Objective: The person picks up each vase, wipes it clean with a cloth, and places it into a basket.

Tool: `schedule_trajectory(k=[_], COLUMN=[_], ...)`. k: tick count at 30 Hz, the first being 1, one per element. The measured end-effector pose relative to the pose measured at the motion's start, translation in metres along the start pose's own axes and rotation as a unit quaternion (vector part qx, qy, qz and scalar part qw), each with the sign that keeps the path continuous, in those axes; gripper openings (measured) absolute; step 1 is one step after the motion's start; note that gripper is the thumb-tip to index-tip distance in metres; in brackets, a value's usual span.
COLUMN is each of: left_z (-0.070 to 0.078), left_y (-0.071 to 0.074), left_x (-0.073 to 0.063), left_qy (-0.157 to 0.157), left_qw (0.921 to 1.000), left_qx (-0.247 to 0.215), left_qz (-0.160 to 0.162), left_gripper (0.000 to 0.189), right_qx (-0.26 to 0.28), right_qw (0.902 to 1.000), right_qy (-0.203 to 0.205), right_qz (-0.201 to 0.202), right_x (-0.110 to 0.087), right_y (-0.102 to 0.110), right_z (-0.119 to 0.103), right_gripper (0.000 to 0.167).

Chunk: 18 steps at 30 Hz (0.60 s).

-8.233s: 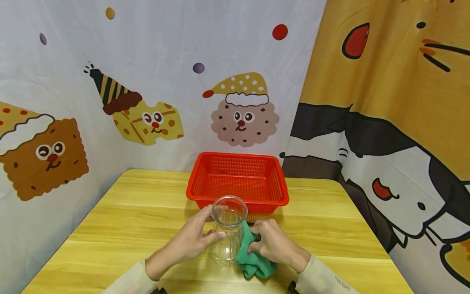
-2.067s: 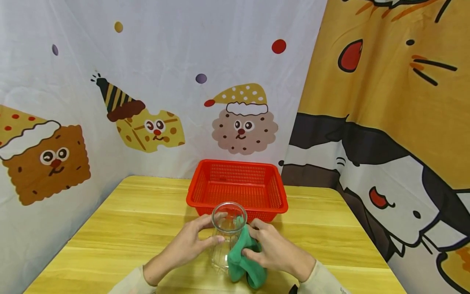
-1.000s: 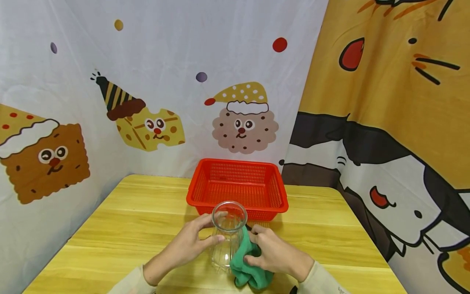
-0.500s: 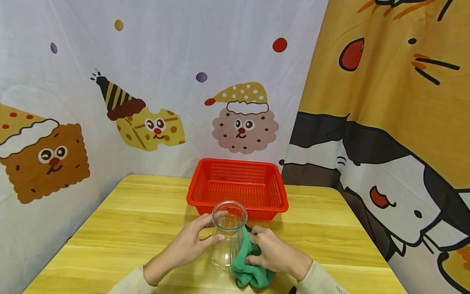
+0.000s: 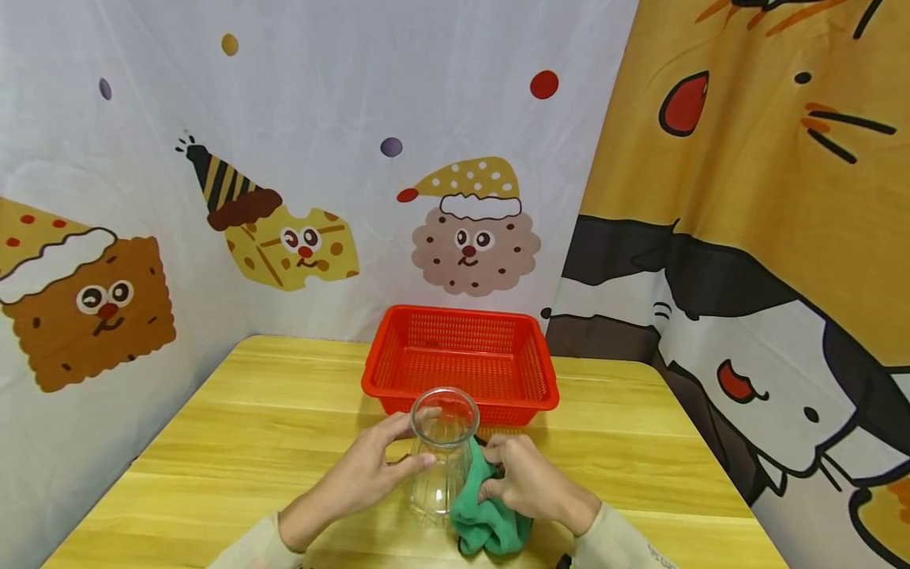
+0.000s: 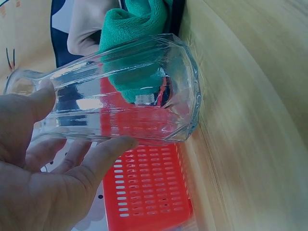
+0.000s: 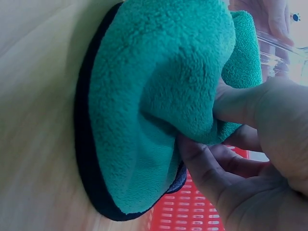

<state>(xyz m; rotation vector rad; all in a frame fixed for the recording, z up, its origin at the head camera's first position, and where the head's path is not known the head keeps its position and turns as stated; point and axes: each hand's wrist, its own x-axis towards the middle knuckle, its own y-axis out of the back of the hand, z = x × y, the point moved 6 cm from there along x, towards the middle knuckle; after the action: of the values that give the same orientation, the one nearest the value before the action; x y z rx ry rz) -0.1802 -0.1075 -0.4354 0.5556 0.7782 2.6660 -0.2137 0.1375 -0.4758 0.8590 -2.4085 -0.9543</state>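
A clear glass vase (image 5: 439, 478) with a round rim and faceted sides stands upright near the table's front middle. My left hand (image 5: 366, 465) holds it from the left, thumb on the near side and fingers round the far side. In the left wrist view the vase (image 6: 79, 103) appears sideways, its thick base at the wooden tabletop. My right hand (image 5: 529, 480) pinches a bunched green cloth (image 5: 490, 523) against the vase's right side. The right wrist view shows the cloth's fuzzy texture and dark border (image 7: 86, 130); thumb and fingers grip its fold.
Behind the vase sits a red plastic basket (image 5: 462, 395) with slotted walls, nothing visible inside it. The wooden table (image 5: 284, 419) reaches back to a white curtain (image 5: 298, 95) with cartoon prints. A yellow printed curtain (image 5: 746, 158) hangs at the right.
About two seconds ago the cloth reached round the vase's far side and showed through the glass; now it is at the right side, bunched lower. The left hand and vase have stayed nearly still.
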Motion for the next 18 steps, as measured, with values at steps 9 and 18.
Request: schedule_trajectory(k=[9, 18], left_z=[0.0007, 0.0022], left_y=[-0.0005, 0.0016], left_x=[-0.0002, -0.0003], left_qy=[-0.003, 0.000], left_qw=[1.0000, 1.0000], left_qx=[-0.003, -0.005], left_qz=[-0.003, -0.003], left_gripper=[0.061, 0.062], right_qx=[0.013, 0.016], right_qw=[0.9998, 0.9993], right_qy=[0.001, 0.002], right_qz=[0.013, 0.033], right_x=[-0.0010, 0.0002], right_y=[0.0019, 0.0057], right_z=[-0.0017, -0.0052], right_gripper=[0.042, 0.044])
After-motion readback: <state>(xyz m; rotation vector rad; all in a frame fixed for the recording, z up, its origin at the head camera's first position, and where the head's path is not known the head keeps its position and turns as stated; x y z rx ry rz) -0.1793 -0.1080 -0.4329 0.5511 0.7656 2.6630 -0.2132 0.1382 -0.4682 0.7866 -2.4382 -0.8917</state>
